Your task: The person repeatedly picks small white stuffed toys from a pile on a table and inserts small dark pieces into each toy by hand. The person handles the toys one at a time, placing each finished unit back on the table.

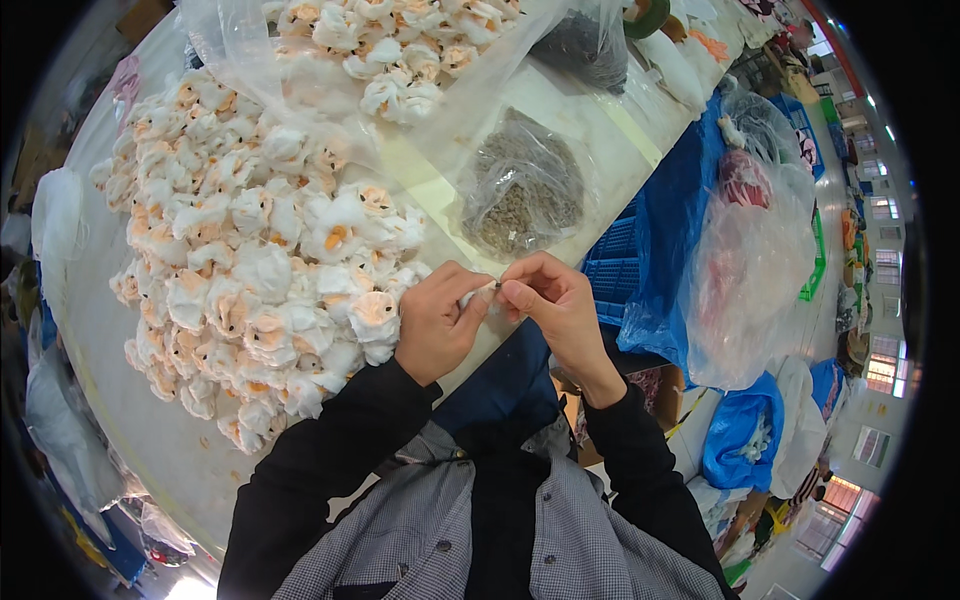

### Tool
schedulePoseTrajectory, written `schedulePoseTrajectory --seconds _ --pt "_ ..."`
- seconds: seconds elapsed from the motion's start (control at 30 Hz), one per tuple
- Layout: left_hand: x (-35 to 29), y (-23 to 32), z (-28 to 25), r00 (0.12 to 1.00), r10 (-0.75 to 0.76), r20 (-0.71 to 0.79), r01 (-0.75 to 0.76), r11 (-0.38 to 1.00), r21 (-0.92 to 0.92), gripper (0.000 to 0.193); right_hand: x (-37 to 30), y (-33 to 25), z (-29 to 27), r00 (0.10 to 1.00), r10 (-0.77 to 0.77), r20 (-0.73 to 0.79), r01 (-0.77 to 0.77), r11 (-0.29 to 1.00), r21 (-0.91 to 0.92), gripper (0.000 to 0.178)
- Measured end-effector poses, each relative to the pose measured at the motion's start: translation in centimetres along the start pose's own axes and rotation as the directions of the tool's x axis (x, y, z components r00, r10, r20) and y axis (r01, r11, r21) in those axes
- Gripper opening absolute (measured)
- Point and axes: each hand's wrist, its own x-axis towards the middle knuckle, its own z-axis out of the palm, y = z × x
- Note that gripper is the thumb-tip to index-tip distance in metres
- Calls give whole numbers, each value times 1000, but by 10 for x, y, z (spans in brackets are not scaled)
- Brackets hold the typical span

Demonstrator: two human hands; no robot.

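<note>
At the table's near edge, my left hand (440,316) and my right hand (553,312) meet fingertip to fingertip. The right thumb and forefinger pinch a tiny dark piece (497,285). My left fingers are closed beside it, with a bit of white showing at their tips; what they hold is mostly hidden. Left of my hands spreads a big heap of fluffy white-and-peach plush pieces (240,260), several with small dark dots and orange bits. Just beyond my hands lies a clear plastic bag (522,185) of small brownish bits.
More plush pieces (390,50) lie at the far side by clear plastic sheeting (230,50). A dark-filled bag (585,50) rests at the table's far right. Beside the table stand blue crates (612,265), a large clear bag (755,270) and a blue bag (742,430).
</note>
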Motion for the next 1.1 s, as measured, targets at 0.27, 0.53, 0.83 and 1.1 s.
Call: schedulePoseTrajectory --seconds 0.27,0.53,0.83,1.1 --pt "2 2 2 999 41 31 -43 997 56 14 -6 -2 5 980 -183 -80 130 889 -439 11" --pt "-3 -3 3 994 51 97 -60 993 97 16 -4 -9 2 970 -236 61 220 737 -639 7" --pt "-4 -3 5 990 48 135 -65 990 121 14 -1 -1 -1 975 -193 107 213 704 -677 6" --pt "-3 -3 5 997 33 75 -40 994 98 18 1 -2 -4 949 -269 165 307 664 -682 7"
